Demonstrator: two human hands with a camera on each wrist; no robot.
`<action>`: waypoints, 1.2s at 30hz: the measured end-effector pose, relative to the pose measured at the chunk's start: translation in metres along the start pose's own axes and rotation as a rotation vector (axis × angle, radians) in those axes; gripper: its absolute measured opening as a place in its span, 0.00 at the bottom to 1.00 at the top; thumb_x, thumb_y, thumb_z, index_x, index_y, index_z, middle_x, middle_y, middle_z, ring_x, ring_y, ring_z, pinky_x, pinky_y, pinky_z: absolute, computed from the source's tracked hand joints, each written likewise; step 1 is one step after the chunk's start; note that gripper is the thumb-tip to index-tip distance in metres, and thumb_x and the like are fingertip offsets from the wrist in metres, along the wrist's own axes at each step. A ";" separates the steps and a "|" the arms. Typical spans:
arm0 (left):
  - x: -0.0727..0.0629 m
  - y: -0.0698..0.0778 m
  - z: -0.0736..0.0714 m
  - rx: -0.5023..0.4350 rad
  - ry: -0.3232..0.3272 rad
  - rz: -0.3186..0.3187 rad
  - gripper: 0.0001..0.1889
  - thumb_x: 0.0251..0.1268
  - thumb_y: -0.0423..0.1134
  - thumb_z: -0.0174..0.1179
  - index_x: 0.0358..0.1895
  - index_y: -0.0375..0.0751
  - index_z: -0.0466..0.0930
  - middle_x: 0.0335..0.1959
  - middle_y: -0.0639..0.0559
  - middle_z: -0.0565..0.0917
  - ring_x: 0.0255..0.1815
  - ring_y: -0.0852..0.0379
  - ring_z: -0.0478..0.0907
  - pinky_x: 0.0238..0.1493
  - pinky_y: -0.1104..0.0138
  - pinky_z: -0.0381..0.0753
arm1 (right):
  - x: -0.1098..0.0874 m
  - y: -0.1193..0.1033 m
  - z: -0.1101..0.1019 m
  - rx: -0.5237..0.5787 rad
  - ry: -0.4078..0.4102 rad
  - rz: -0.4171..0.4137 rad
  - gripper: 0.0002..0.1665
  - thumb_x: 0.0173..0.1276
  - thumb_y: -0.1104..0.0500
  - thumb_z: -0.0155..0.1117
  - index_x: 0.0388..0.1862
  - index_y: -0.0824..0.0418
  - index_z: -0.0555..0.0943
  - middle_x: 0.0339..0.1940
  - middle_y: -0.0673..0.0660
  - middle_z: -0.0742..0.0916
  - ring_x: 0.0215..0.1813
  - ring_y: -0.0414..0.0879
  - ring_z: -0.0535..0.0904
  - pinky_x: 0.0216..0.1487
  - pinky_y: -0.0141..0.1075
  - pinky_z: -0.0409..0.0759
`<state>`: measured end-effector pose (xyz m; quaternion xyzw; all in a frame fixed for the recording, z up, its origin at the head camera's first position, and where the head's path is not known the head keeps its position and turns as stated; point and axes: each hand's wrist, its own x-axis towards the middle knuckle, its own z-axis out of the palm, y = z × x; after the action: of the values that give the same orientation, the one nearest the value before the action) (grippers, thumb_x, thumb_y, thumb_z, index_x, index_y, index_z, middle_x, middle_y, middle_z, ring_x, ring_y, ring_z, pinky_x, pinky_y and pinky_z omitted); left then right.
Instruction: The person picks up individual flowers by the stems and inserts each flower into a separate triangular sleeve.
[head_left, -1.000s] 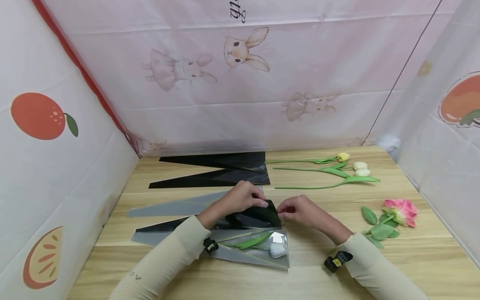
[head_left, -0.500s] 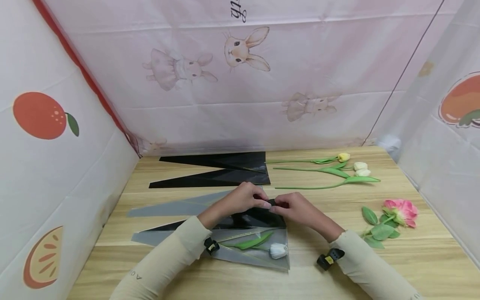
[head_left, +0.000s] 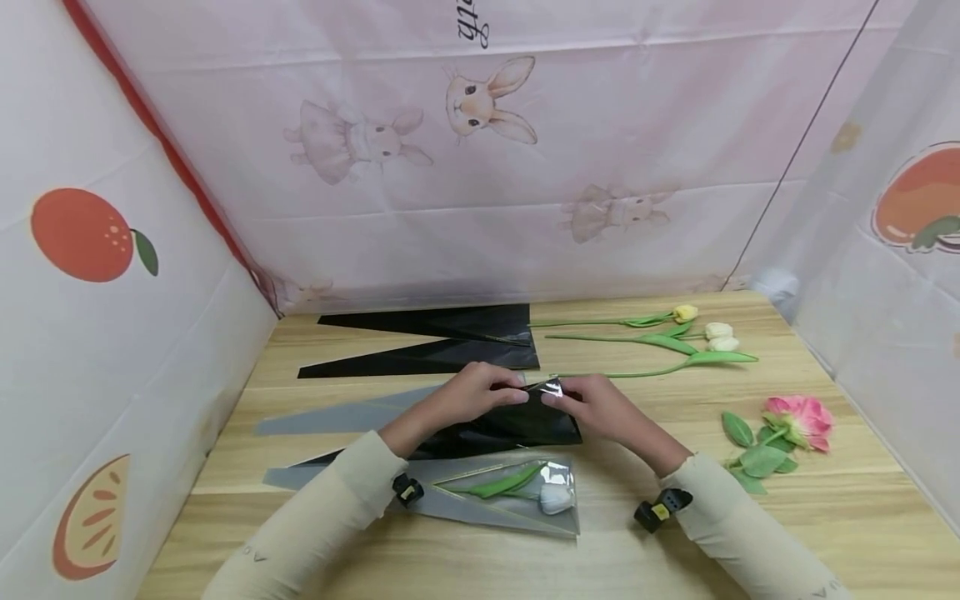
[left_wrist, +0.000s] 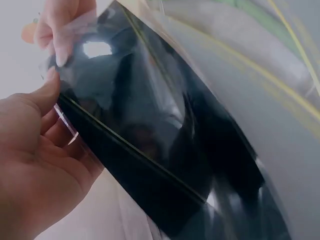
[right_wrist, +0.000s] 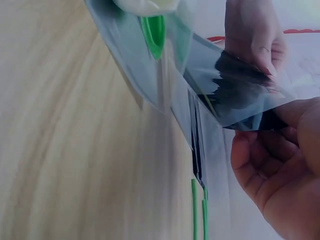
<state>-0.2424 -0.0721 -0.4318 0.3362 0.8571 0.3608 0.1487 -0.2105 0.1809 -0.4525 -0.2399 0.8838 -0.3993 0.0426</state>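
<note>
Both hands hold a black, clear-fronted cone flower sleeve (head_left: 517,427) by its wide end, lifted near the middle of the table. My left hand (head_left: 476,393) pinches its far edge between thumb and fingers. Close to its right, my right hand (head_left: 597,406) grips the corner of the opening. In the left wrist view, the glossy front of the sleeve (left_wrist: 135,100) with gold lines spreads from the fingertips. In the right wrist view, the right thumb and fingers pinch the film rim. Just nearer lies a grey sleeve (head_left: 480,515) with a white tulip (head_left: 556,498) inside.
Behind lie two black sleeves (head_left: 457,356) and, partly under the left arm, another grey sleeve (head_left: 337,417). A yellow tulip (head_left: 685,314), white tulips (head_left: 722,337) and a green stem with a leaf (head_left: 716,357) lie back right. A pink rose (head_left: 801,423) lies at right.
My right hand has moved from the sleeve's right edge to its far corner and now grips it. The sleeve's wide end has risen and tilted; the left hand has shifted slightly left.
</note>
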 end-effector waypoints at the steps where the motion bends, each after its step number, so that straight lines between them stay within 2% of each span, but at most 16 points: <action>1: -0.002 0.000 -0.002 0.009 0.010 -0.006 0.10 0.77 0.48 0.61 0.41 0.50 0.88 0.30 0.53 0.83 0.25 0.64 0.68 0.32 0.71 0.70 | 0.000 0.000 -0.002 0.005 0.008 -0.005 0.17 0.77 0.50 0.66 0.27 0.55 0.80 0.19 0.43 0.69 0.22 0.36 0.63 0.27 0.30 0.64; 5: -0.006 0.004 -0.011 0.033 0.033 -0.015 0.10 0.77 0.46 0.62 0.43 0.48 0.90 0.30 0.53 0.85 0.24 0.64 0.67 0.30 0.71 0.69 | 0.001 -0.003 -0.008 0.034 0.027 -0.015 0.17 0.76 0.49 0.66 0.27 0.54 0.80 0.19 0.43 0.70 0.23 0.36 0.65 0.27 0.30 0.65; 9: -0.007 0.010 -0.016 0.047 0.055 0.014 0.10 0.76 0.46 0.62 0.44 0.48 0.91 0.33 0.56 0.89 0.25 0.65 0.71 0.32 0.71 0.73 | 0.001 -0.009 -0.015 0.053 0.044 -0.021 0.18 0.75 0.48 0.67 0.25 0.52 0.78 0.19 0.43 0.71 0.23 0.36 0.66 0.28 0.31 0.67; 14: -0.006 0.018 -0.017 0.080 0.080 0.060 0.10 0.76 0.46 0.62 0.44 0.48 0.92 0.38 0.58 0.91 0.28 0.67 0.76 0.37 0.71 0.78 | 0.005 -0.017 -0.025 0.032 0.062 -0.044 0.12 0.72 0.46 0.71 0.31 0.50 0.85 0.21 0.44 0.77 0.24 0.37 0.70 0.29 0.31 0.71; 16: -0.007 0.023 -0.018 0.084 0.087 0.073 0.10 0.76 0.46 0.63 0.44 0.48 0.92 0.37 0.57 0.91 0.27 0.66 0.75 0.35 0.71 0.77 | 0.007 -0.021 -0.027 0.017 0.055 -0.051 0.10 0.70 0.46 0.72 0.37 0.50 0.88 0.23 0.45 0.81 0.25 0.36 0.72 0.30 0.31 0.73; 20: -0.009 0.033 -0.022 0.091 0.104 0.087 0.09 0.75 0.45 0.64 0.44 0.48 0.92 0.36 0.57 0.91 0.25 0.66 0.73 0.32 0.73 0.75 | 0.011 -0.029 -0.032 0.000 0.044 -0.057 0.11 0.70 0.47 0.73 0.42 0.52 0.91 0.28 0.46 0.89 0.26 0.36 0.76 0.32 0.31 0.77; 26: -0.010 0.041 -0.029 0.114 0.115 0.122 0.08 0.74 0.43 0.65 0.43 0.47 0.93 0.35 0.57 0.91 0.22 0.66 0.69 0.27 0.73 0.71 | 0.012 -0.035 -0.032 -0.022 0.070 -0.121 0.07 0.69 0.51 0.74 0.40 0.52 0.91 0.34 0.47 0.92 0.30 0.33 0.81 0.35 0.30 0.81; 33: -0.013 0.044 -0.030 0.120 0.138 0.129 0.07 0.72 0.42 0.67 0.42 0.45 0.93 0.34 0.55 0.92 0.20 0.62 0.71 0.25 0.74 0.69 | 0.009 -0.036 -0.027 -0.037 0.088 -0.171 0.09 0.68 0.51 0.75 0.39 0.54 0.91 0.32 0.48 0.92 0.26 0.32 0.77 0.31 0.29 0.78; 36: -0.014 0.044 -0.028 0.121 0.145 0.129 0.08 0.72 0.42 0.67 0.43 0.45 0.93 0.35 0.54 0.93 0.21 0.61 0.72 0.25 0.74 0.69 | 0.006 -0.034 -0.026 -0.048 0.090 -0.174 0.09 0.67 0.51 0.76 0.36 0.55 0.90 0.28 0.48 0.90 0.25 0.34 0.76 0.29 0.29 0.77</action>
<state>-0.2259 -0.0735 -0.3809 0.3722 0.8625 0.3404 0.0421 -0.2094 0.1768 -0.4096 -0.2984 0.8700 -0.3906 -0.0376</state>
